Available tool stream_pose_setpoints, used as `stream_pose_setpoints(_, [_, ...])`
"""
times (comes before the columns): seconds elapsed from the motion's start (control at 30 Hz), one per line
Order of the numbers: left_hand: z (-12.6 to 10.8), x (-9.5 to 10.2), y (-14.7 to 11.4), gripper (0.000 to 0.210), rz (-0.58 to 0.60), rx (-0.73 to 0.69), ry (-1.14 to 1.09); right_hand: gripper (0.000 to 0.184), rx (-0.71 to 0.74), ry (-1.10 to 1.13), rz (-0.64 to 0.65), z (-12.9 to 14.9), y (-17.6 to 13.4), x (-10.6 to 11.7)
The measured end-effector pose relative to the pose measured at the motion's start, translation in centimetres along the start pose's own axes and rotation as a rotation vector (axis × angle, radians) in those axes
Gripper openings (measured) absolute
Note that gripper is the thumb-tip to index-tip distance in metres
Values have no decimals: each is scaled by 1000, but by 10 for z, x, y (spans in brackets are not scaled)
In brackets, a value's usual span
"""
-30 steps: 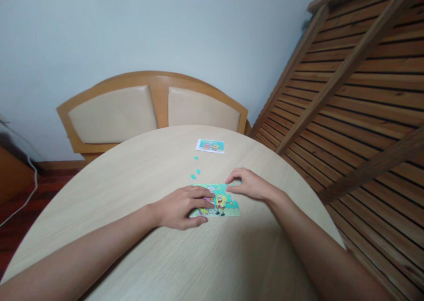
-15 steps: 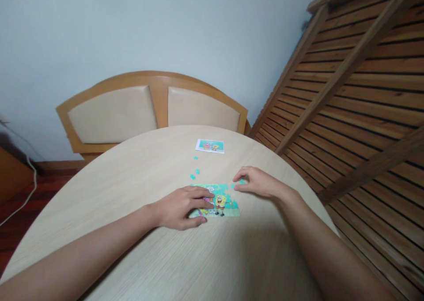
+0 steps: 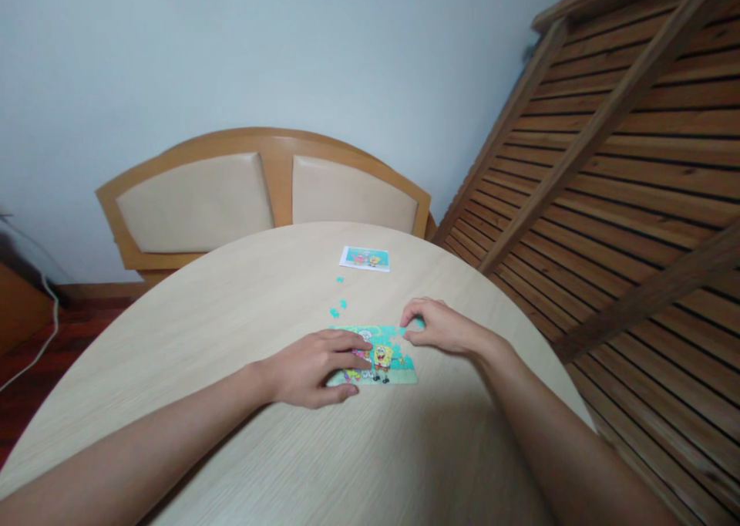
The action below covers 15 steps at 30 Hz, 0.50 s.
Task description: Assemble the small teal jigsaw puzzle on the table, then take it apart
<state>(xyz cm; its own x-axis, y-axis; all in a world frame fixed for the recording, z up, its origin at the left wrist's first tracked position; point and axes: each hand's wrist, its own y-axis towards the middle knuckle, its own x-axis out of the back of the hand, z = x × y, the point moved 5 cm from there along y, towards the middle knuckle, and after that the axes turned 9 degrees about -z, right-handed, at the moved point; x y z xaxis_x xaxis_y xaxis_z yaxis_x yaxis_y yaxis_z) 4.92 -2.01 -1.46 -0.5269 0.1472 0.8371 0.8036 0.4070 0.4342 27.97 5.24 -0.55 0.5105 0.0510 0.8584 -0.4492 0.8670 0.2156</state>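
A jigsaw puzzle (image 3: pixel 383 359) with cartoon figures on a teal ground lies on the table, with gaps showing bare wood at its upper right. My left hand (image 3: pixel 315 364) rests flat over the puzzle's left part, fingers spread, covering some of the picture. At the upper right edge, my right hand (image 3: pixel 435 325) curls with thumb and forefinger pinched on a small teal puzzle piece (image 3: pixel 403 331). Another bit of teal shows behind those fingers, partly hidden. Several loose teal pieces (image 3: pixel 334 313) lie beyond the puzzle's upper left corner.
A printed reference picture (image 3: pixel 365 259) lies toward the far side of the round wooden table (image 3: pixel 231 449). Behind the table stands a padded wooden backrest (image 3: pixel 196 202) against the wall. A slatted wooden panel (image 3: pixel 607 179) leans at the right. A white cable (image 3: pixel 56 318) hangs at the left.
My right hand has moved slightly left toward the puzzle's upper right gap, its thumb and forefinger closer together. My left hand stays on the puzzle. The view has shifted slightly.
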Motion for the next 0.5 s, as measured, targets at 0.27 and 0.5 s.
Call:
stream_pose_setpoints(0.27, [-2,2,2,39,9,6,8,14,13,20,-16,0,1,-2])
stream_pose_setpoints(0.5, [0,1,0,40,4,2,12,14,53,-27,-21,-1,1,-4])
